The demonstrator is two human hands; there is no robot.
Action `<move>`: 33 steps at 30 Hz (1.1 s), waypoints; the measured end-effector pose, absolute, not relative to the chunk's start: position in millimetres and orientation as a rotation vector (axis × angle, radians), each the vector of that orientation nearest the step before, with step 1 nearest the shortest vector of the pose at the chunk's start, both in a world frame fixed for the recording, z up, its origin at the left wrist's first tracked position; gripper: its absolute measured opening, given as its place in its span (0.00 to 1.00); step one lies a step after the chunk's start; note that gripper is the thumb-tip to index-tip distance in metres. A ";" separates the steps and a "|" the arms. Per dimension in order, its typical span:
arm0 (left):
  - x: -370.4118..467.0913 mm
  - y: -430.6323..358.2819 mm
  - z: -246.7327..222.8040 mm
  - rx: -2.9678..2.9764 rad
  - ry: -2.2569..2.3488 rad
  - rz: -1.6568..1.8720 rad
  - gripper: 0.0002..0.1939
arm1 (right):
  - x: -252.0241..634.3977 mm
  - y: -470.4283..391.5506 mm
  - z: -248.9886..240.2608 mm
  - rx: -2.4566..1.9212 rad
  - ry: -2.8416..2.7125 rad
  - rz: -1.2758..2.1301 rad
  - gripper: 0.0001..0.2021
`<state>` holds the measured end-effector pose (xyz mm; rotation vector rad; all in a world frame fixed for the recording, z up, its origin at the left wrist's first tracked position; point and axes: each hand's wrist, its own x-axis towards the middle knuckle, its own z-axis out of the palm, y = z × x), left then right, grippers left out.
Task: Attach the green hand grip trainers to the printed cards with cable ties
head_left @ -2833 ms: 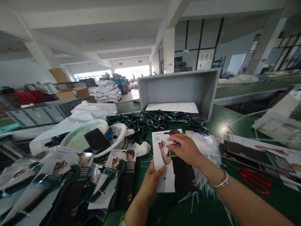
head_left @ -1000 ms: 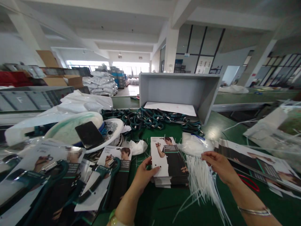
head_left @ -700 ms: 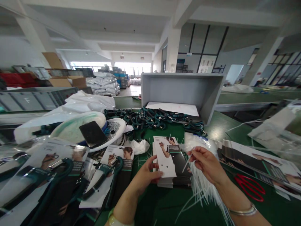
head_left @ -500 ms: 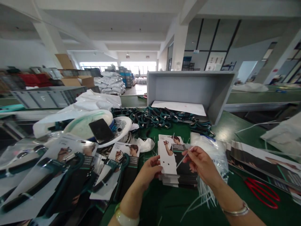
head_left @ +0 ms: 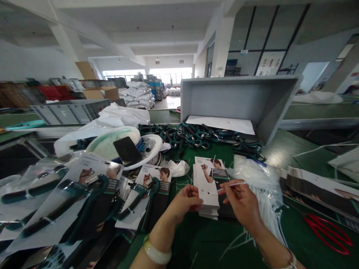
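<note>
Toward the near-left corner of the bench [head_left: 203, 241], carded hand grippers [head_left: 150, 201] overlap one another, probably to save room. Behind them a dark phone-like slab [head_left: 127, 151] leans across the rim of a white basin [head_left: 147, 158], perhaps just parked there. Loose hand grippers [head_left: 196, 136] heap toward the far edge, before a gray crate [head_left: 232, 97] lying on its side, its mouth facing the person, which seems to leave them within reach.

Near the middle of the near edge, the left hand [head_left: 189, 198] curls at the left side of a stack of printed cards [head_left: 209, 213], apparently steadying it; I can't tell whether it grips one card or several. The right hand [head_left: 243, 203] pinches a white cable tie [head_left: 235, 184], its end by the top card's holes, as if held short for control. Just beside lies a bundle of ties [head_left: 265, 203]; red-handled scissors [head_left: 327, 228] and more printed cards [head_left: 316, 190] rest toward the right edge, likely spread for easy picking.
</note>
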<state>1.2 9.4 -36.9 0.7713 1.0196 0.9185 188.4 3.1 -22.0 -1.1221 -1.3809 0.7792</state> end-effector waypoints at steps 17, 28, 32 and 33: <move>27.6 -9.4 -24.5 0.658 0.759 0.836 0.17 | 182.9 -4.4 -22.9 -1.193 -0.855 1.207 0.18; 32.9 -10.2 -45.2 0.858 0.713 0.709 0.18 | 198.8 -14.0 -16.5 -1.291 -0.911 1.342 0.16; 30.5 -10.8 -44.9 0.908 0.748 0.691 0.17 | 214.1 -4.3 -20.9 -1.320 -0.897 1.218 0.17; 29.7 -10.8 -44.4 0.916 0.754 0.687 0.18 | 218.6 -1.5 -21.9 -1.327 -0.903 1.177 0.18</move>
